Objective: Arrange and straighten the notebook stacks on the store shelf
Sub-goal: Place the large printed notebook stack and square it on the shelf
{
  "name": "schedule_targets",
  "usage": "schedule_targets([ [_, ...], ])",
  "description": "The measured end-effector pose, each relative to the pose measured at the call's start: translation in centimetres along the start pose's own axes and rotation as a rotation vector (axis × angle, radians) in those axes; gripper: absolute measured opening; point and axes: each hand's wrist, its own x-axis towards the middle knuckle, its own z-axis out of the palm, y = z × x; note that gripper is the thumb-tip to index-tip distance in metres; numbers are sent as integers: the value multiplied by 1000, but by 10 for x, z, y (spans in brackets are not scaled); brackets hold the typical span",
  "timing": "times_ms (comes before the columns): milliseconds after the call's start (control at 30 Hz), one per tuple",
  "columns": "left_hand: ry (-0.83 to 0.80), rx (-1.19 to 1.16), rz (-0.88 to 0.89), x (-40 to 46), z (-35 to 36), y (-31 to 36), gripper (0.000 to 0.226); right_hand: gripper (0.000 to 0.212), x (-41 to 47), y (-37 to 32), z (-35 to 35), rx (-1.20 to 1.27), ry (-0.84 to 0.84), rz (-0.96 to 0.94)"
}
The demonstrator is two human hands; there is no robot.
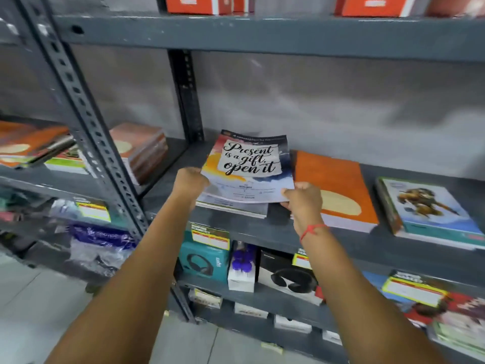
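**Both hands lifting the "Present is a gift" notebook off its stack**

The grey metal shelf is taking up most of the view, with slotted uprights and a plain grey wall behind it. On the middle level to the right of the centre post I'm counting three notebook piles sitting side by side, apart from each other. The orange stack is lying flat in the middle, long axis running front to back, angled a bit to the right. The teal-edged stack, with some animal picture on the cover, is sitting furthest right and is skewed the same way.

The top notebook is being held above the leftmost stack, its near edge raised clear of the pile and its long axis pointing away toward the wall, leaning slightly right. The cover is reading "Present is a gift, open it" in black script; the small print below is too blurry to read.

The left hand is pinching the near left edge, and the right hand is gripping the near right corner with fingers curled under it. A red thread is circling the right wrist.

Down below, two headphone boxes are standing under yellow price tags I can't read.
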Motion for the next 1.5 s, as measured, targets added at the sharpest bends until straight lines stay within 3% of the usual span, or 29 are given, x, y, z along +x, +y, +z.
schedule_targets([
  [100,23,82,-18,26,-17,-14,17,7,4,17,32,-121,21,-14],
  [233,-102,188,-33,44,-24,-37,14,19,2,38,47,-238,55,-8],
  [367,-95,170,-30,61,-33,-65,30,11,0,61,47,-251,54,-56],
  [433,-93,66,-6,68,-35,-77,52,26,-3,69,45,-188,35,-65],
  [500,-95,-107,-23,51,-32,-69,57,47,-8,70,45,-32,15,-32],
  [700,-52,-268,21,51,-18,-86,41,54,-17,63,59,70,-168,-8],
  [933,-261,-280,81,56,-45,-103,58,76,-9,78,33,20,-379,-97],
  [1100,-299,-304,73,63,-50,-118,60,72,-1,87,24,9,-335,-109],
  [1500,-184,-280,102,74,-44,-122,53,66,4,85,29,-24,-273,-121],
])
